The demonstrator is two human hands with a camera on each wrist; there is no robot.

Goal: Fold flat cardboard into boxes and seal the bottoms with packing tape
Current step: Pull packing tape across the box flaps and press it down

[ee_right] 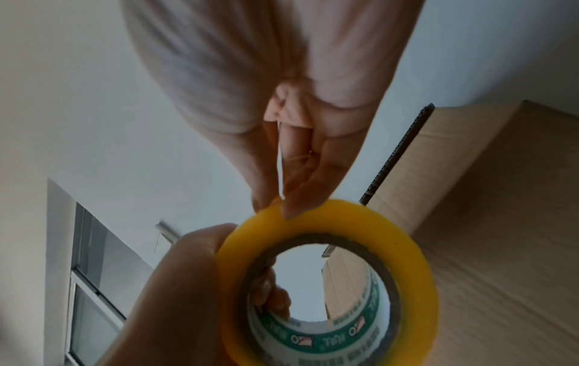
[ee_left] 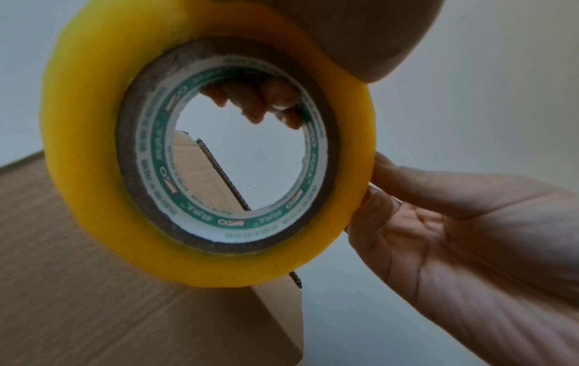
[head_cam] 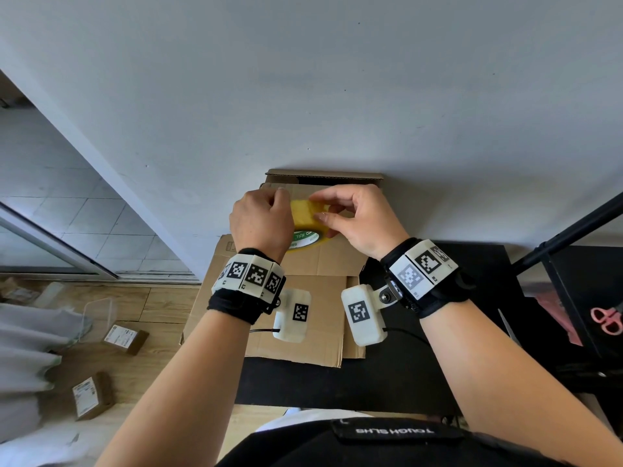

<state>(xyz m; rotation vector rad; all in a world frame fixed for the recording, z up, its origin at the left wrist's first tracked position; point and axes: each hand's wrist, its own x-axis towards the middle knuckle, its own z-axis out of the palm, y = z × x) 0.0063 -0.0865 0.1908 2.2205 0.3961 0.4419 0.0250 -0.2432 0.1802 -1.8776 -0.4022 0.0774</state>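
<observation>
The tape (head_cam: 305, 217) is yellow, its core (ee_left: 225, 148) white with green printed bands. The box (head_cam: 323, 183) and flat cardboard (head_cam: 303, 332) are plain brown. The wristbands (head_cam: 249, 274) carry black-and-white square codes. The scissors (head_cam: 606, 320) are pink.

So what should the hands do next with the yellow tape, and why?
Probably peel the loose end free. The left hand grips the tape roll with fingers through its core, while the right hand pinches at the roll's outer rim. No strip is pulled out yet, and the cardboard box behind shows no tape.
</observation>
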